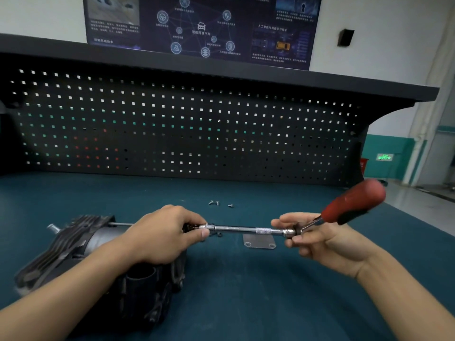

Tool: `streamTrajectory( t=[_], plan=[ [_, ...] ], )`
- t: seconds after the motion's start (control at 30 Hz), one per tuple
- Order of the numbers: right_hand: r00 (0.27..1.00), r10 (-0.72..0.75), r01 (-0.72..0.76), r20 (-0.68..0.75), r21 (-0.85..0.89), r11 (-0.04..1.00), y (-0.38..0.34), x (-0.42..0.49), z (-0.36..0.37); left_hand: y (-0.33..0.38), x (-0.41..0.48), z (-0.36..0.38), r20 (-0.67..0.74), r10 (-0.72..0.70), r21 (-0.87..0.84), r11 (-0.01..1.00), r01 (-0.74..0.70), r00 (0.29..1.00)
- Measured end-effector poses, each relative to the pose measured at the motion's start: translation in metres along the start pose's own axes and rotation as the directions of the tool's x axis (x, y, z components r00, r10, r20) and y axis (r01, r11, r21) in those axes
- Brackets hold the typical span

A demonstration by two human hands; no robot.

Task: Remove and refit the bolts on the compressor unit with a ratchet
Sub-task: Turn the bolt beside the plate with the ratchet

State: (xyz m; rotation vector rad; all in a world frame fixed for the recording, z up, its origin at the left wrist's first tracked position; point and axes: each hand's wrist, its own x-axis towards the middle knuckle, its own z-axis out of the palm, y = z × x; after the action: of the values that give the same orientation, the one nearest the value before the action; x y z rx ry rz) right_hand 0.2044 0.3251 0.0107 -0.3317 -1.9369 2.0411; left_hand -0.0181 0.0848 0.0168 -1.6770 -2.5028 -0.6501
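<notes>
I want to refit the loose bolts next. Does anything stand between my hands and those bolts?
Nothing on the mat does. The bolts lie bare just beyond the extension bar, which the left hand and right hand both hold; only that tool occupies the hands.

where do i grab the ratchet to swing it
By the red handle, from the right: it juts up and away from the bar, nothing around it, and likely gives the most leverage. The right hand holds only the head.
</notes>
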Motion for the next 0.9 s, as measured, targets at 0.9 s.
streamTrajectory(
  t=[0.9],
  plan=[
    [0.979, 0.169, -0.154, -0.116, 0.127, 0.98, -0.005, 0.005, 0.003, -0.004, 0.0, 0.003, -0.034, 0.008, 0.004, 1.0, -0.008, 0.999]
  ],
)
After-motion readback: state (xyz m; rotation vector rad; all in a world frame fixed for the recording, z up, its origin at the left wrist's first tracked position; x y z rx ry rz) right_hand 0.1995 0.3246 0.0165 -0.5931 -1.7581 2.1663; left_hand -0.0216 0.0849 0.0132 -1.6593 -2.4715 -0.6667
